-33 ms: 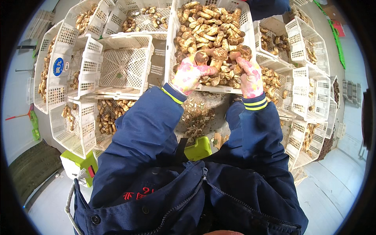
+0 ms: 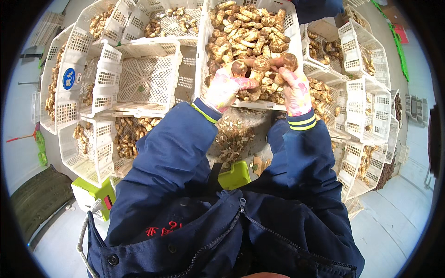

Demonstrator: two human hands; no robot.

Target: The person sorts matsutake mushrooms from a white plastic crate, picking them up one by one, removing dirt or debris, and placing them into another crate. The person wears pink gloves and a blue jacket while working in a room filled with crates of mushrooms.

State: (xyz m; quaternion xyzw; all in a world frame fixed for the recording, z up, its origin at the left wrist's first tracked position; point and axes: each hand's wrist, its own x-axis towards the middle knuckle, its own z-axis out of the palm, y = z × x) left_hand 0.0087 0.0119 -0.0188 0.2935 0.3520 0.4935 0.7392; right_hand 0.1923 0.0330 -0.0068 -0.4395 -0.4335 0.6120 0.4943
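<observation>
A white perforated plastic crate [image 2: 202, 51] stands in front of me, heaped with brown-and-cream mushrooms [image 2: 245, 34]. Over its near end my left hand [image 2: 222, 90], in a pink-patterned glove, is closed on a mushroom [image 2: 239, 68] with a rounded brown cap. Beside its fingertips is a thicker mushroom [image 2: 260, 66], cap up; I cannot tell whether it is gripped too. My right hand [image 2: 297, 92], gloved alike, pinches another mushroom [image 2: 289, 62] by its stem, the dark cap showing above the fingers. Parts of both stems are hidden by the fingers.
White crates surround me; one at left [image 2: 143, 78] shows its bare bottom, while another at right [image 2: 324, 95] holds mushrooms. Trimmings [image 2: 234, 134] lie on the floor below my hands, near a yellow-green container [image 2: 235, 176]. Another person's dark sleeve [image 2: 319, 10] is at the far edge.
</observation>
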